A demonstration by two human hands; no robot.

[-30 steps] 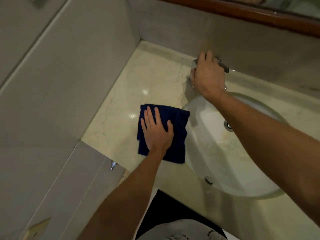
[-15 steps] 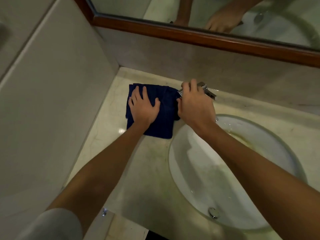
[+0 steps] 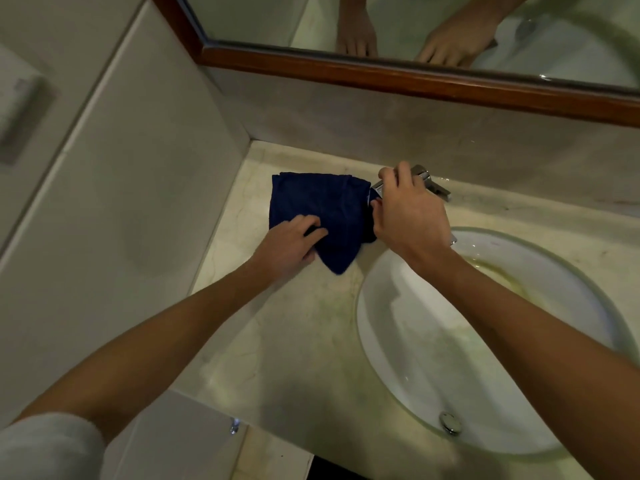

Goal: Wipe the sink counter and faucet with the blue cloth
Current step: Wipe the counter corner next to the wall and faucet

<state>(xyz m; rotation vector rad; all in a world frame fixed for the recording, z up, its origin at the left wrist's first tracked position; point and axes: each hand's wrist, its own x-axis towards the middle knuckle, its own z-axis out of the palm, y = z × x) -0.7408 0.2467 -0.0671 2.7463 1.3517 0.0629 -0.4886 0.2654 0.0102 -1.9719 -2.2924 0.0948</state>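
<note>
The dark blue cloth (image 3: 322, 206) lies bunched on the pale marble counter (image 3: 298, 327), near the back left corner and touching the faucet. My left hand (image 3: 289, 245) pinches the cloth's near edge, fingers curled into the fabric. My right hand (image 3: 408, 211) wraps around the chrome faucet (image 3: 434, 183), whose handle end pokes out to the right; most of the faucet is hidden under that hand. The white sink basin (image 3: 460, 341) sits to the right of the cloth.
A wood-framed mirror (image 3: 415, 77) runs along the back wall and reflects both hands. A tiled side wall (image 3: 114, 188) bounds the counter on the left. The overflow hole (image 3: 450, 422) shows at the basin's near rim.
The cloth slid from beside the basin to the back corner by the faucet. My left hand went from flat on it to pinching its near edge. My right hand stayed on the faucet.
</note>
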